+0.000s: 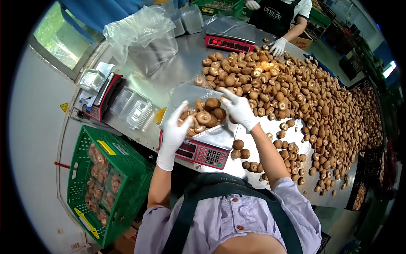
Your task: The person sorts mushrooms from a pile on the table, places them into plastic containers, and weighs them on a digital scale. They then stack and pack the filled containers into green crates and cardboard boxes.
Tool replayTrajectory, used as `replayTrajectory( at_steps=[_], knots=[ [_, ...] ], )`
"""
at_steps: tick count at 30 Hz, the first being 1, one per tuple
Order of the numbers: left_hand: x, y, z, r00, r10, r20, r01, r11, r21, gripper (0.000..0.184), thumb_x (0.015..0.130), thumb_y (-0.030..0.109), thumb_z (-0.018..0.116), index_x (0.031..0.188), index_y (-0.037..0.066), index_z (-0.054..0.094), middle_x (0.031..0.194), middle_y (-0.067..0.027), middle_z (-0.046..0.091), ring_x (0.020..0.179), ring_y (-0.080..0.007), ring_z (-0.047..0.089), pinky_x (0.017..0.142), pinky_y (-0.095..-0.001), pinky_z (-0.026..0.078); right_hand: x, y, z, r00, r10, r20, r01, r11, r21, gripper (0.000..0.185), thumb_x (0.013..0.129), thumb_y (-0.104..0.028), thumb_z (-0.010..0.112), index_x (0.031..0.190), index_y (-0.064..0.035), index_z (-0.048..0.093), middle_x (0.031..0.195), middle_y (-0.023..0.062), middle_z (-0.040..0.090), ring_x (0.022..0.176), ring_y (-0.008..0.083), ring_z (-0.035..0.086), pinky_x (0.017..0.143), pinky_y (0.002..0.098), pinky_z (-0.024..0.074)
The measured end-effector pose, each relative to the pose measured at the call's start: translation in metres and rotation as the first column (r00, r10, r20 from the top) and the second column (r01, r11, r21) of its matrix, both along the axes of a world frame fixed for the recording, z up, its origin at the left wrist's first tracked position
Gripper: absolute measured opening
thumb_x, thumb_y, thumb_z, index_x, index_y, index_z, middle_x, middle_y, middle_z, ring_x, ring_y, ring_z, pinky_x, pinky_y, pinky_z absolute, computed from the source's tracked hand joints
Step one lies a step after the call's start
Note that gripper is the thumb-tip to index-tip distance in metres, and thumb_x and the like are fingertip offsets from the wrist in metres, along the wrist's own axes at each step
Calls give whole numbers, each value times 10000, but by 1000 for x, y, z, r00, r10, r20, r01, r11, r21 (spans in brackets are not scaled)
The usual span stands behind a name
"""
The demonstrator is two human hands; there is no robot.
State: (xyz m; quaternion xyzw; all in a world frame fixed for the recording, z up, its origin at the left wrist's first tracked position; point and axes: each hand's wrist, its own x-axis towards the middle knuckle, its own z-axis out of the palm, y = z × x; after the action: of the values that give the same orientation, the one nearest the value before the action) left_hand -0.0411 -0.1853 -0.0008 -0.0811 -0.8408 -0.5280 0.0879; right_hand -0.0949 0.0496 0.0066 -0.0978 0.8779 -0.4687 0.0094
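Left hand point(174, 130): white glove, fingers and thumb curved around the left side of the mushrooms in the tray; cannot tell whether it grips one or only touches.
Right hand point(239, 111): white glove, part open, fingers bent at the tray's right side; no mushroom seen in its grasp.
Mushrooms in tray point(204, 117): brown caps, some stem side up, lying between the two hands.
Clear tray point(210, 132): on the near scale, its left edge partly hidden by glove and caps.
Near scale point(209, 155): red body, keypad facing the wearer; clear plastic point(186, 92) on its far side.
Yellow item point(160, 114): just left of the near scale, partly covered.
Loose mushrooms point(238, 148): small group just right of the keypad.
Big heap point(270, 84): crowds the steel table point(190, 59) beyond and right of the right hand.
Left side: stacked clear trays point(136, 108), then a side scale point(101, 99) bearing more plastic.
Far side: plastic bag point(141, 31); far scale point(230, 38), display lit red.
Co-worker's hand point(278, 46): white glove, at the heap's far edge.
Floor side, left: green crate point(116, 186) of packed mushrooms point(98, 186).
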Motion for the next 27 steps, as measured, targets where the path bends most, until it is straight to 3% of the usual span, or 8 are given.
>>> replayTrajectory(
  at_steps=[3, 6, 8, 12, 14, 17, 23, 27],
  knots=[
    [6, -19, 12, 949, 6, 315, -208, 765, 609, 359, 900, 104, 491, 1245, 10, 522, 1132, -130, 602, 650, -78, 549, 533, -203, 475, -4, 15, -22, 983, -184, 27, 183, 926, -332, 353, 933, -267, 515, 1201, -49, 586, 1042, 108, 673, 786, 155, 611, 722, 267, 483],
    [18, -30, 19, 915, -179, 362, -162, 659, 735, 511, 878, 269, 535, 1295, -13, 447, 1154, -174, 589, 707, -172, 633, 544, -235, 524, 9, 14, 5, 964, -236, 119, 256, 727, -637, 347, 961, -244, 469, 1129, 32, 595, 963, 96, 672, 671, 70, 528, 634, 204, 439],
    [28, -22, 17, 826, -411, 385, -17, 665, 746, 595, 870, 309, 539, 1346, -4, 368, 1194, -180, 565, 790, -214, 657, 546, -264, 553, 29, -8, 32, 945, -304, 124, 306, 678, -668, 261, 946, -177, 500, 1126, -25, 614, 867, 31, 640, 582, 44, 482, 542, 185, 417],
    [61, 20, -2, 558, -794, 240, -67, 245, 967, 601, 922, 392, 496, 1372, 42, 305, 1200, -160, 548, 847, -238, 652, 552, -321, 579, 81, -53, 53, 993, 117, -21, -117, 921, -370, 251, 901, -88, 531, 1139, -40, 593, 878, 42, 607, 708, 106, 594, 655, 249, 495],
    [71, 27, -12, 545, -798, 258, -147, 213, 966, 532, 930, 390, 492, 1318, 48, 367, 1101, -133, 575, 829, -241, 644, 575, -329, 582, 85, -51, 50, 914, 321, -250, -315, 947, 64, 265, 883, -59, 548, 1143, -49, 597, 923, 83, 632, 814, 150, 615, 741, 268, 496],
    [72, 25, -30, 575, -749, 329, -226, 241, 944, 423, 938, 275, 527, 1273, 31, 443, 1033, -119, 612, 778, -166, 627, 575, -283, 536, 76, -41, 33, 968, 69, -243, -121, 971, -205, 257, 856, -42, 575, 1109, -40, 618, 966, 119, 643, 857, 188, 620, 772, 280, 488],
    [67, -9, -8, 692, -584, 425, -167, 443, 881, 474, 867, 200, 549, 1234, -81, 443, 970, -158, 618, 650, -143, 592, 551, -261, 495, 16, -20, 11, 979, -33, -202, 81, 968, 237, 481, 790, -269, 679, 1213, -73, 562, 1101, 166, 622, 1002, 286, 601, 863, 373, 477],
    [59, -25, -24, 733, -598, 324, -308, 132, 942, 567, 854, 345, 572, 1209, -77, 441, 944, -197, 601, 682, -218, 625, 502, -285, 529, -4, -26, -14, 983, -31, -180, 56, 989, 137, 421, 789, -271, 686, 1157, -83, 606, 931, 183, 645, 888, 282, 635, 811, 336, 494]
  ],
)
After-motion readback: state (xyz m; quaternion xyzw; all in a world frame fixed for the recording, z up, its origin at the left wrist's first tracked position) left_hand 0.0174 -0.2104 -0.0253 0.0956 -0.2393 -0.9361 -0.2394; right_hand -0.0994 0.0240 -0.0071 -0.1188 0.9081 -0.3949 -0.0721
